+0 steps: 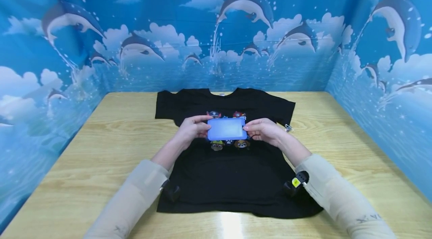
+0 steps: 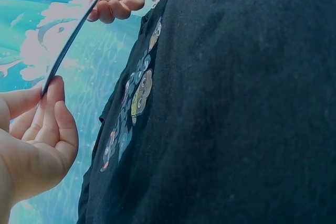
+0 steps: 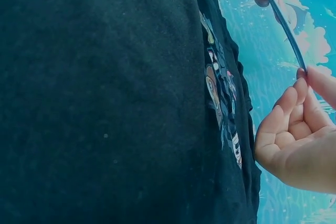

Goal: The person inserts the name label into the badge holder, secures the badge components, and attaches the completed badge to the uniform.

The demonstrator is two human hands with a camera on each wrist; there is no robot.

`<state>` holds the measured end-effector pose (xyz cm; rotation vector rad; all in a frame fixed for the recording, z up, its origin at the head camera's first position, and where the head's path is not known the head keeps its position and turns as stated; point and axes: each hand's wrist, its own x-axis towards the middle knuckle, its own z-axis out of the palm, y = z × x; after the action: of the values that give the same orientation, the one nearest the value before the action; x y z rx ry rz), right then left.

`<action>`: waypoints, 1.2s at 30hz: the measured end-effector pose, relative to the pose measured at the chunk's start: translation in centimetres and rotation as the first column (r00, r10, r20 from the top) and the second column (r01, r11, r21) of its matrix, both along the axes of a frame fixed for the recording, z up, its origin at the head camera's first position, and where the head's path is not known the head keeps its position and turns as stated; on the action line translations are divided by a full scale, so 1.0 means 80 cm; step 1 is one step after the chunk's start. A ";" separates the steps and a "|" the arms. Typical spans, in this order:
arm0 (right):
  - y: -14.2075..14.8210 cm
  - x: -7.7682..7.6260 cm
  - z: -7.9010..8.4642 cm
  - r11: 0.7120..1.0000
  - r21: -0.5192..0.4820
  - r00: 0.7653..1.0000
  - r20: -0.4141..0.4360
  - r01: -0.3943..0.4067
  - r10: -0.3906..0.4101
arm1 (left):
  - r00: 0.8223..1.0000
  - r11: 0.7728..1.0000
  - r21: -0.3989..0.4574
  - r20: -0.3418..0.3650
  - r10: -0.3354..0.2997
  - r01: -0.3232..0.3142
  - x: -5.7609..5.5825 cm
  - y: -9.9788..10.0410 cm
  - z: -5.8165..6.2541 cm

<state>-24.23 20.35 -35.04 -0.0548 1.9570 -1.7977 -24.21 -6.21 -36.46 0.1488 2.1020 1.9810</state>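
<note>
Held level above a black T-shirt (image 1: 229,179) is a flat blue plastic card holder (image 1: 227,129) with a small dark slot at its right end. My left hand (image 1: 194,130) pinches its left end between thumb and fingers. At the other end, the thumb and fingers of my right hand (image 1: 264,131) pinch it near the slot. Edge-on in the left wrist view, the card holder (image 2: 68,45) looks thin and slightly bowed. Under it, the shirt's cartoon print (image 1: 217,145) is partly hidden.
The shirt lies spread on a wooden table (image 1: 111,156), neck at the far edge. A small metal clip (image 1: 288,128) shows just beyond my right wrist, beside the right sleeve. A blue dolphin-print curtain (image 1: 162,14) surrounds the table at the back and both sides.
</note>
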 end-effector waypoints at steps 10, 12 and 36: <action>-0.003 -0.001 0.002 0.999 0.030 0.999 -0.036 0.015 -0.014 | 0.999 1.000 0.022 -0.028 0.019 -0.018 0.003 -0.002 0.000; -0.002 0.000 0.004 0.999 0.039 0.999 -0.045 0.016 -0.015 | 0.999 1.000 0.024 -0.029 0.021 -0.020 0.003 -0.003 0.000; 0.038 0.001 0.013 0.991 0.104 0.988 -0.138 0.086 -0.071 | 0.999 1.000 0.013 -0.037 0.025 -0.024 0.002 -0.010 -0.006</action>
<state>-24.13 23.40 -34.02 -0.0648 2.1779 -1.7727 -24.04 -6.98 -36.94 0.1647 2.1244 2.0211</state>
